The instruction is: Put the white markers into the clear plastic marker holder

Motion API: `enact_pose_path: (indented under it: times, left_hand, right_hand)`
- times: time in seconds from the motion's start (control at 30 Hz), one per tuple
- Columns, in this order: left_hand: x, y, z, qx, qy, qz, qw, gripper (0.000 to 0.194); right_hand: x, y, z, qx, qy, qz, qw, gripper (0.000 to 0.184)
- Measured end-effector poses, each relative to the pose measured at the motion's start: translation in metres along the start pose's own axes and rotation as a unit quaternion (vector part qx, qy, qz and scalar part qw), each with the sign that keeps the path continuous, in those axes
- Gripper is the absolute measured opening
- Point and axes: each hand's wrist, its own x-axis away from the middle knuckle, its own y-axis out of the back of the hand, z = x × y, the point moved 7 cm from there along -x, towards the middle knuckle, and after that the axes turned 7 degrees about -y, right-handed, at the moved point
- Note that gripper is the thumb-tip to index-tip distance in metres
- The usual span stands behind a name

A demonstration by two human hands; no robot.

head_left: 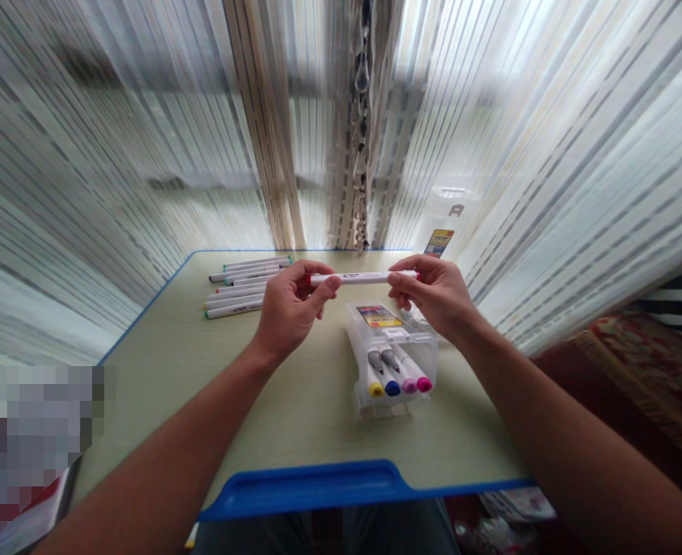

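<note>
A white marker (pixel 364 277) with red ends is held level above the table between both hands. My left hand (pixel 290 304) pinches its left end with thumb and fingers. At the other end, my right hand (pixel 433 289) grips it the same way. Below the marker lies a clear plastic marker case (pixel 352 331) with a yellow and red label. Several markers (pixel 392 385) with yellow, blue, pink and magenta ends show at the case's near opening. Left of my left hand, several white markers (pixel 240 293) lie side by side in a row, partly hidden behind it.
The pale green table (pixel 294 416) has a blue rim with a moulded tray (pixel 311 486) at the near edge. A clear plastic lid (pixel 448 216) with a label stands at the back right. Striped curtains (pixel 173 116) hang close behind the table. A patterned cloth (pixel 646 378) lies at right.
</note>
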Motion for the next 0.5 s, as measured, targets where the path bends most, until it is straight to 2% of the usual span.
enact_pose_path:
  times: [0.27,0.5]
  left_hand:
    - [-0.0008,0.0033,0.0035,-0.021,-0.01,-0.004,1.0,0.034]
    - [-0.0033,0.0051,0.0047,0.036,0.002,-0.032,0.999,0.034]
  right_hand:
    - [-0.0013,0.0033,0.0015,0.006,0.011,-0.007,1.0,0.024]
    - [-0.0028,0.0042,0.0031,-0.027,-0.007,-0.01,1.0,0.022]
